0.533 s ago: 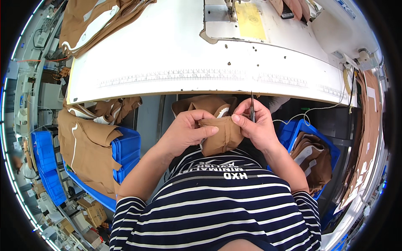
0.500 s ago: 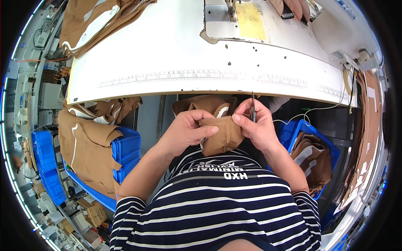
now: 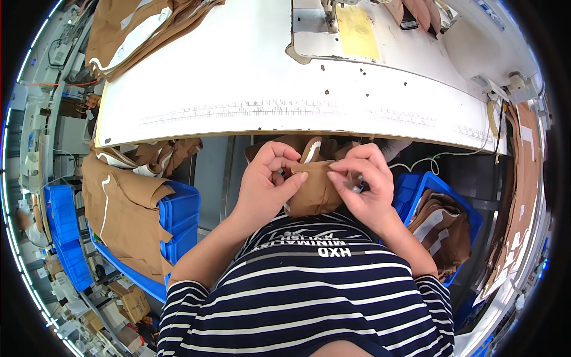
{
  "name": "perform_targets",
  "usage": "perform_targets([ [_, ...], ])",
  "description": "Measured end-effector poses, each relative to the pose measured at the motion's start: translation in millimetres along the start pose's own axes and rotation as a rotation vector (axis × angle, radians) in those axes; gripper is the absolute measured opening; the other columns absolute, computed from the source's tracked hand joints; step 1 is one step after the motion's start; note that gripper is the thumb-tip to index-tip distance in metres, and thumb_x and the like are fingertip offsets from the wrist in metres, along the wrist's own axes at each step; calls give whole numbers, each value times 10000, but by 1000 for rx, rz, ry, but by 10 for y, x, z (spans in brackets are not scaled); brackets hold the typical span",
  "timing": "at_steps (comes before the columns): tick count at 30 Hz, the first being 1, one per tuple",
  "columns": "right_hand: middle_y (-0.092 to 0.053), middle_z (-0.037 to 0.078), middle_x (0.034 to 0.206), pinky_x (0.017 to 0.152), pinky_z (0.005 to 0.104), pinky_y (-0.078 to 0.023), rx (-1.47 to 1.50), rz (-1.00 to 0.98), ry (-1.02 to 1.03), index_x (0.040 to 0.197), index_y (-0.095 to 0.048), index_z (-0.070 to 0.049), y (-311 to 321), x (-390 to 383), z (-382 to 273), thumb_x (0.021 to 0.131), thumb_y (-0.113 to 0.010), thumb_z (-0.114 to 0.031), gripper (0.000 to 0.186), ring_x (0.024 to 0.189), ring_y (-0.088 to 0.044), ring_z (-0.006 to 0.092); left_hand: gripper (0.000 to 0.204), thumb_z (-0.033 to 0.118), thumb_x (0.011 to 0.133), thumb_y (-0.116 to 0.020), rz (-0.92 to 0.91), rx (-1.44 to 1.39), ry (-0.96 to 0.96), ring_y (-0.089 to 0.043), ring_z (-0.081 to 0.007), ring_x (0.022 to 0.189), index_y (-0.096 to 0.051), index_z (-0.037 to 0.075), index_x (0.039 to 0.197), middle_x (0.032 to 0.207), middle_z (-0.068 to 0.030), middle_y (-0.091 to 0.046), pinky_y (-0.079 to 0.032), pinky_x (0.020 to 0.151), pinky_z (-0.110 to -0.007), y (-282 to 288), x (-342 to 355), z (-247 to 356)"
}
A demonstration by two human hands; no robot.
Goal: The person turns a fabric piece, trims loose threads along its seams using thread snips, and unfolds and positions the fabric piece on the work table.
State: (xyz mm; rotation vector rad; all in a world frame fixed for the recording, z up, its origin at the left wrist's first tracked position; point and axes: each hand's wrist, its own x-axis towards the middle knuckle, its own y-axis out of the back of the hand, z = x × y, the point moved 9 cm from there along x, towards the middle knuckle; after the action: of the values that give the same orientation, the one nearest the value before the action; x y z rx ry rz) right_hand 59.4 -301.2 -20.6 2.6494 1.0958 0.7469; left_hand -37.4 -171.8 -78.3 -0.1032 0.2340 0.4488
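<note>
In the head view, my left hand [image 3: 267, 181] pinches the top edge of a brown fabric piece [image 3: 312, 193] in front of my striped shirt. My right hand [image 3: 369, 184] has its thumb and forefinger at the same edge, with a small metal tool [image 3: 361, 185], possibly snips, tucked in its curled fingers and mostly hidden. Just behind the piece, below the table's front edge, is more brown fabric with a white jagged-edged strip [image 3: 313, 149].
The white table [image 3: 208, 77] holds a sewing machine [image 3: 330, 18] and brown pieces [image 3: 125, 41]. Blue bins with brown fabric flank me on the left [image 3: 178, 220] and right [image 3: 416, 184]. Fabric [image 3: 517, 178] hangs at the far right; another person [image 3: 27, 226] appears far left.
My left hand has lifted a little. The dark blade that pointed up from my right hand has tipped out of sight among the fingers, and the white strip has shifted upward.
</note>
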Motion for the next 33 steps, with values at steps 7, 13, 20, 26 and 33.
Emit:
perform_targets([
  [7, -547, 54, 832, 628, 252, -443, 61, -147, -165, 895, -645, -27, -161, 43, 186, 720, -722, -42, 192, 725, -536, 136, 293, -23, 791, -622, 33, 274, -90, -416, 4, 537, -473, 51, 1033, 843, 14, -584, -324, 482, -144, -199, -65, 218],
  [13, -531, 23, 793, 650, 232, -399, 329, -326, -470, 832, -623, -31, -298, -43, 444, 780, -697, -95, 111, 711, -487, 107, 312, 46, 791, -631, -19, 350, -151, -418, -24, 537, -472, 32, 1060, 801, -22, -638, -334, 476, -169, -258, -81, 220],
  [20, -487, -26, 799, 642, 191, -362, 801, -13, -630, 847, -522, -56, -219, -208, 571, 869, -600, -90, 88, 699, -429, 46, 208, -26, 821, -609, -53, 27, 2, -503, -17, 636, -501, 14, 994, 828, -26, -597, -407, 555, -154, -193, -2, 79],
  [26, -471, -43, 753, 567, 183, -335, 631, 47, -434, 834, -514, -48, -36, -136, 472, 867, -604, -88, 104, 629, -389, 39, 123, -29, 814, -619, 25, 44, -92, -524, -43, 703, -543, 4, 905, 840, -49, -594, -426, 554, -183, -114, -28, 97],
  [33, -464, 23, 724, 555, 220, -351, 250, -85, -263, 755, -547, -9, -120, -96, 262, 761, -706, -56, 166, 622, -424, 100, 146, -84, 695, -646, 60, 626, -799, -552, -188, 660, -587, 1, 798, 826, -103, -564, -444, 545, -255, -319, -288, 569],
])
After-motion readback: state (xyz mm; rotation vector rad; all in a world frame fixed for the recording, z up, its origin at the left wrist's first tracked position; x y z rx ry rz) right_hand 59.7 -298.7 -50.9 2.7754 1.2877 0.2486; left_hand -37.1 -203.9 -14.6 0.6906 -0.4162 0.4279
